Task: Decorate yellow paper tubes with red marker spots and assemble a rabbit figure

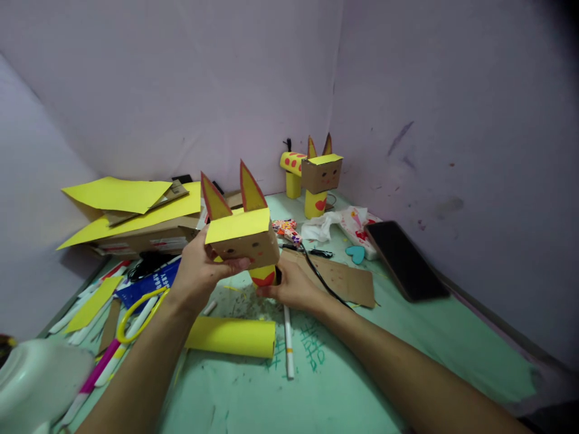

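My left hand point(199, 268) grips a cardboard box head point(244, 241) with a yellow top and two pointed red-and-yellow ears. It holds the head over a short yellow tube point(263, 276) that bears a red heart. My right hand point(294, 286) is closed around that tube at its base on the green table point(344, 386). A finished figure of the same kind point(321, 178) stands at the back by the wall.
A yellow paper roll point(233, 336) and a white marker point(288, 340) lie in front of my hands. Yellow sheets on a cardboard box point(136, 223) sit at left, pens and yellow-handled scissors point(136, 307) below. A dark phone point(404, 259), cardboard sheet point(348, 278) and black cable lie at right.
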{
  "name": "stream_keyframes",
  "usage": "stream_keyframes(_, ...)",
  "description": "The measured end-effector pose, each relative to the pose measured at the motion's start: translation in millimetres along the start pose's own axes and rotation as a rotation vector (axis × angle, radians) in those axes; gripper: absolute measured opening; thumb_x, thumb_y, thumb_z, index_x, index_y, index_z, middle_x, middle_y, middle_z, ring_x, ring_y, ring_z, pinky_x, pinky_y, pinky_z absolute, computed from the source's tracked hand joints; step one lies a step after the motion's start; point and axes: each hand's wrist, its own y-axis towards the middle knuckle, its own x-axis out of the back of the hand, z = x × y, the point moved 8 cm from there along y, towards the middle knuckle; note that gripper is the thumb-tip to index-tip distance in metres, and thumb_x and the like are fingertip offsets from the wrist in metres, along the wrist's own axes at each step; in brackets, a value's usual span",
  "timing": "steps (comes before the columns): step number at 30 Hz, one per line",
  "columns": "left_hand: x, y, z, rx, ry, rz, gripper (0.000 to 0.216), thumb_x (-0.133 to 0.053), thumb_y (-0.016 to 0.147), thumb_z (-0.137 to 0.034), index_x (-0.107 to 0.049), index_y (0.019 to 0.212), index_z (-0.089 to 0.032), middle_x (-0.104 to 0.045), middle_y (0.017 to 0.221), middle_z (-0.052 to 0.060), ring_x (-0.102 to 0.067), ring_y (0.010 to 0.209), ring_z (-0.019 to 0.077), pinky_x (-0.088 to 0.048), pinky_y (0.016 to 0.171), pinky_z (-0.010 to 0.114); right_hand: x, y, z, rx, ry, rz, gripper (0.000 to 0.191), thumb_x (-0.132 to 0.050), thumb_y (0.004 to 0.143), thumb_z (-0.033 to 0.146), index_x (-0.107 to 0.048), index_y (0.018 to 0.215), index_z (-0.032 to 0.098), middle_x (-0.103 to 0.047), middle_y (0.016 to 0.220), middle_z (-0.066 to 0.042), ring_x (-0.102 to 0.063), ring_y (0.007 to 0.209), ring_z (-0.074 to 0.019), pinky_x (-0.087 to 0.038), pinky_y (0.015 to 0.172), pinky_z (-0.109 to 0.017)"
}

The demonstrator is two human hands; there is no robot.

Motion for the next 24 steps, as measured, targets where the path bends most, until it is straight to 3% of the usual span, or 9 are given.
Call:
stream_keyframes(5,2,1,3,0.004,0.017,0.000,0.060,-0.081,0.047,-0.009,-0.062,0.103,-0.018,-0.071,0.094,0.002,-0.065,0.089,0.0243,-0.053,0.073,0.032,1,-1,1,0.003,0.013,-0.006,0.041,-0.073,0.060,0.018,-0.061,0.100,0.016,-0.066,0.091,-0.002,-0.059,0.082,-0.0209,-0.046,0.072,-0.029)
stream_keyframes(15,-2,2,-1,0.053,0.089,0.050,0.059,-0.083,0.048,-0.015,-0.061,0.103,-0.017,-0.071,0.095,0.005,-0.064,0.091,0.0278,-0.052,0.076,0.037,-2,0,5,0.010,0.049,0.014,0.036,-0.068,0.063,0.014,-0.061,0.099,0.017,-0.068,0.094,-0.002,-0.060,0.086,-0.0220,-0.047,0.076,-0.030)
stream_keyframes(24,-4,3,-11,-0.011,0.360,0.069,0.060,-0.080,0.051,-0.020,-0.060,0.108,-0.015,-0.069,0.107,0.010,-0.063,0.098,0.0312,-0.050,0.081,0.040,-5,0,0,-0.070,-0.004,0.033,0.026,-0.066,0.062,0.013,-0.061,0.088,0.015,-0.066,0.084,-0.003,-0.060,0.077,-0.0214,-0.046,0.066,-0.029)
